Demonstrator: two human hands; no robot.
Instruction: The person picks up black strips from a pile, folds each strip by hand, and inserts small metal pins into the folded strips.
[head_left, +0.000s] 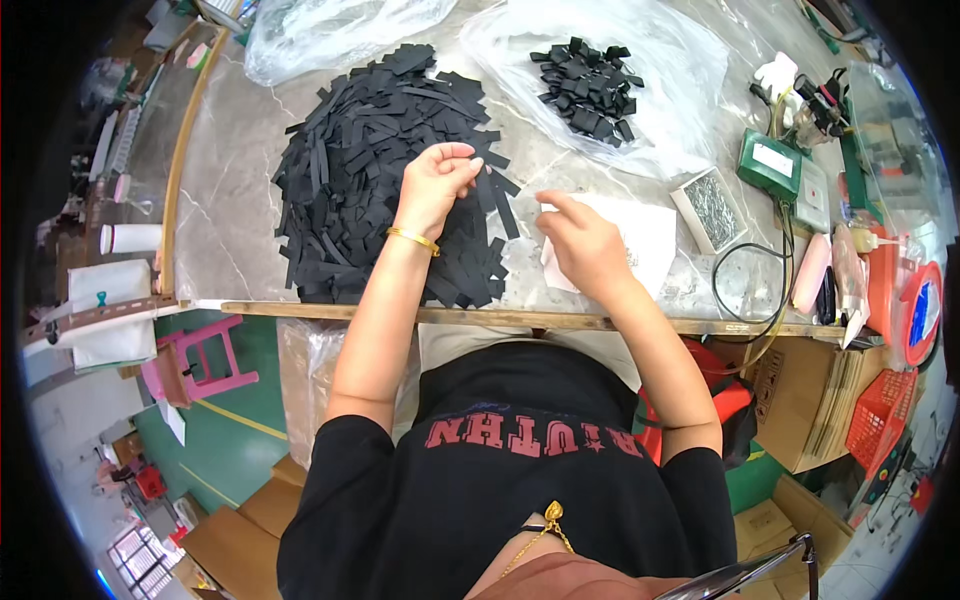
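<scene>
In the head view, your left hand (437,180) rested on the big heap of black strips (370,170), which lay spread over the marble table (225,215) in front of you, left of centre. Its fingers were curled shut, and the fingertips seemed to pinch one strip at the right edge of the heap, though the grip itself was partly hidden. Your right hand (580,240) hovered just beside the heap over a white sheet (650,235); the forefinger pointed toward the left hand, the other fingers were loosely bent, and it held nothing that could be seen.

The strips looked thin, flat and very light, likely soft and bendable like cut foam or fabric. They lay criss-crossed and overlapping, so a pinch could easily lift two at once. You would do best to take a strip near one end, between thumb and forefinger, where it sticks out free of the pile; it should not need much force and is unlikely to break.

Farther back, a smaller cluster of black folded pieces (588,88) sat on a clear plastic bag (680,70). To the right lay a small tray of metal pins (710,208), a green box (768,165) and a black cable (745,285).
</scene>
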